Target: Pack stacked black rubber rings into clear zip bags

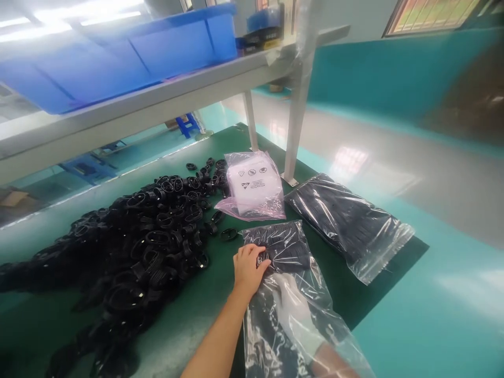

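Note:
A clear plastic bag [323,294] lies in front of me, with rows of bundled black cables [289,239] packed in its far end. My left hand [249,268], bare, presses on the bag from outside, its fingers and thumb curled round part of the bundles through the plastic. Inside the same bag is my right hand [293,304] in a white glove, reaching toward the cables. Glare and plastic hide its fingertips, so I cannot tell whether it grips anything. Left of the bag spreads a large heap of coiled black cables [157,226] on the green table mat [212,302].
A second filled bag [346,220] lies at the table's right edge. Beyond the hands is a pinkish bag [255,186] printed with warning symbols. A metal shelf [157,100] on posts [297,115] spans the table's back, carrying a blue bin [134,58].

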`<state>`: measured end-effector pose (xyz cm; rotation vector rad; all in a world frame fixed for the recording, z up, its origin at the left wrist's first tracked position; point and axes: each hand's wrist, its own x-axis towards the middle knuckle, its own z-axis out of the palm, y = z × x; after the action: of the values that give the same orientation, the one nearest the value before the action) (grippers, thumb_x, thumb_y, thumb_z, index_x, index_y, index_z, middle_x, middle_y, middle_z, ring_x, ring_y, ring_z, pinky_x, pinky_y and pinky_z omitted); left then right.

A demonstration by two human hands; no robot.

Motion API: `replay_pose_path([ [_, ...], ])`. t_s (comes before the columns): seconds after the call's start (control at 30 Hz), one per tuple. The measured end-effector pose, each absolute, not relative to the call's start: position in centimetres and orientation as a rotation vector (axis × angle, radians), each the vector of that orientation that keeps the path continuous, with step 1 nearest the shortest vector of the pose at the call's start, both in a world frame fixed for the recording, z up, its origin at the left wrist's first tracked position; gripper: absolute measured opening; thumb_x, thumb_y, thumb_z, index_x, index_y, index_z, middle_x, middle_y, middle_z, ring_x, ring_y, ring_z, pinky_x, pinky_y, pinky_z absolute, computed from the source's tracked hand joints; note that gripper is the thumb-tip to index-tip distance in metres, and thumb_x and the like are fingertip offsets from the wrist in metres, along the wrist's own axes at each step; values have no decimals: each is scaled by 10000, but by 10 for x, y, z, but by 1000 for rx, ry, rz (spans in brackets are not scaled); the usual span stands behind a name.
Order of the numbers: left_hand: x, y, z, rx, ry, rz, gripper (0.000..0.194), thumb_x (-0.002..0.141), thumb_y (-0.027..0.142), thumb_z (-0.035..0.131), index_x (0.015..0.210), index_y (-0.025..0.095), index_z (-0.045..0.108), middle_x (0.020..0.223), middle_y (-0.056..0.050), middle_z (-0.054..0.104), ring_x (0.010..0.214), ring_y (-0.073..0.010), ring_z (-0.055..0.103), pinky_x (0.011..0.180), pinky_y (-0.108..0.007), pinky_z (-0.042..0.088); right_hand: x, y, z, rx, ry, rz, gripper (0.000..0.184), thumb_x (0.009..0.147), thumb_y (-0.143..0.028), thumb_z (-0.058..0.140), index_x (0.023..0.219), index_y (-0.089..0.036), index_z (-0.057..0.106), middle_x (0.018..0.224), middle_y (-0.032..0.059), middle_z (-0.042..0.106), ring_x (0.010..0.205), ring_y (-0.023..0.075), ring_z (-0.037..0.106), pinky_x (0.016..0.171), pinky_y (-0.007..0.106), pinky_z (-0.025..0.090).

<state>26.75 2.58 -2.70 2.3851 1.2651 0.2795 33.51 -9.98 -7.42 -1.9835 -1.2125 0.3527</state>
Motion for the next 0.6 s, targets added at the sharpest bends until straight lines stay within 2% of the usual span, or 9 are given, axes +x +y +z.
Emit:
replay_pose_path([
  [0.13, 267, 26, -25, 2386, 1255, 308, 323, 747, 325, 590, 1068, 328, 565, 1073, 12, 546, 1046, -198, 426, 901, -386, 325, 334, -98, -74, -2098, -1250, 493, 406, 760, -144, 397, 1150, -209, 486, 1153, 92, 513, 938, 209, 597, 776, 297, 501],
  [0.3, 260, 28, -21, 2432, 1116, 345, 304, 830, 289, 468, 1121, 324, 549, 1135, 13, 562, 1072, -185, 430, 908, -376, 361, 332, -99, -78, -2162, -1257, 531, 417, 783, -163, 386, 1189, -216, 467, 1191, 100, 504, 922, 184, 607, 760, 273, 494],
  [0.47, 251, 25, -23, 2554, 1064, 330, 376, 777, 233, 548, 1143, 322, 535, 1176, 14, 561, 1113, -199, 427, 945, -399, 358, 334, -100, -67, -2159, -1343, 521, 422, 783, -170, 379, 1199, -196, 444, 1152, 110, 514, 911, 195, 602, 757, 309, 499],
  [0.6, 246, 31, -14, 2534, 1110, 303, 365, 863, 284, 400, 1222, 284, 465, 1259, 6, 509, 1186, -186, 393, 973, -391, 359, 335, -103, -66, -2115, -1363, 486, 389, 790, -168, 361, 1167, -205, 452, 1154, 104, 520, 916, 190, 604, 759, 312, 511],
])
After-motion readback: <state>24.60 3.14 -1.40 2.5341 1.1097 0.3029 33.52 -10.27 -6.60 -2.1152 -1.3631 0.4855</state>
